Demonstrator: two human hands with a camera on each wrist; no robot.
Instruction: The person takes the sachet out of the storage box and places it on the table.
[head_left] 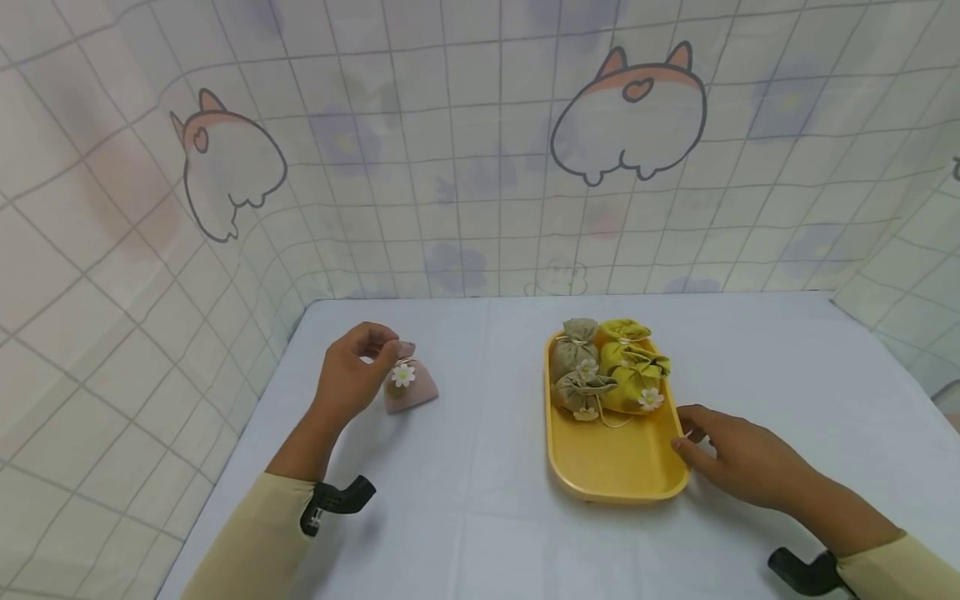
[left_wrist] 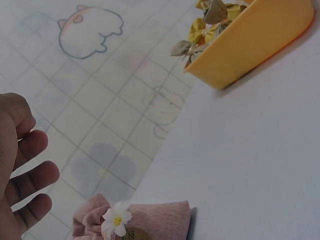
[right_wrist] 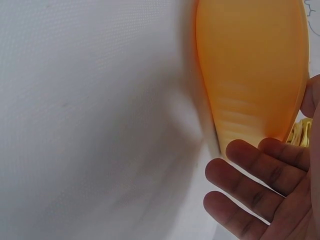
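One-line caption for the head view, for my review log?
Left hand by pink sachet; right hand at yellow tray of sachets.

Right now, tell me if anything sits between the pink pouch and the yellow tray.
Nothing visible does. The pink pouch lies by the left hand, and only bare tablecloth runs from it to the tray. The other pouches fill the tray's far end; its near end is free.

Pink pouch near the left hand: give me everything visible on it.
The small pink cloth drawstring pouch lies on the white tablecloth, left of the yellow plastic tray. Its neck is gathered shut, with a white daisy with a yellow centre at the gather. The fabric looks like coarse weave. The left hand is at its neck, fingers curled; actual contact cannot be told.
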